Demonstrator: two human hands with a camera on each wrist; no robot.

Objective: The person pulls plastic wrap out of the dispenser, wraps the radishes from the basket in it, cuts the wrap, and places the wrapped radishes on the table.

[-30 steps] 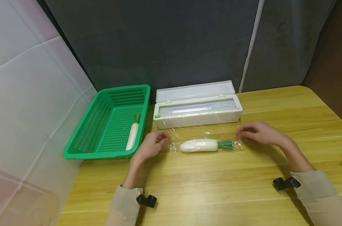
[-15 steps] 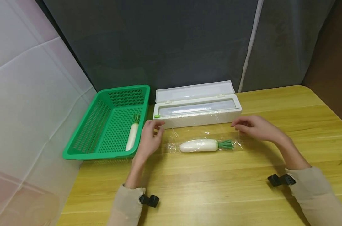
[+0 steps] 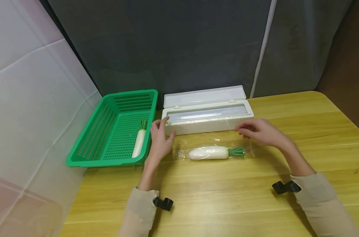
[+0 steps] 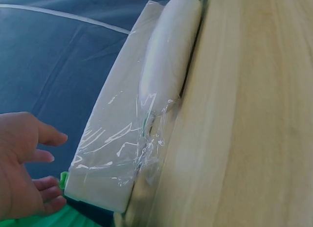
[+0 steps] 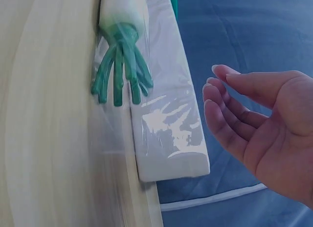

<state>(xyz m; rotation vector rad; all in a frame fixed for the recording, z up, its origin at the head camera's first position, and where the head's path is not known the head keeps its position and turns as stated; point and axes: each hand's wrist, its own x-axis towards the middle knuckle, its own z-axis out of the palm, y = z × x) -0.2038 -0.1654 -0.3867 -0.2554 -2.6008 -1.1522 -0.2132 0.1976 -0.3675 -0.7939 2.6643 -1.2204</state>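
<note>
Fingers spread on your left hand (image 3: 161, 141) and loosely curved on your right hand (image 3: 258, 131), both seemingly empty, flank the white box (image 3: 209, 126) near frame centre, presumably set behind so its film (image 3: 182, 153) reaches over the white radish (image 3: 209, 152) just below centre, your left having moved up-frame since earlier toward the green slider (image 4: 64, 180).

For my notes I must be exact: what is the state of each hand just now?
Left hand: open, holding nothing, fingers by the green tab; contact unclear.
Right hand: open, fingers loosely curled, holding nothing, near the white box.
</note>
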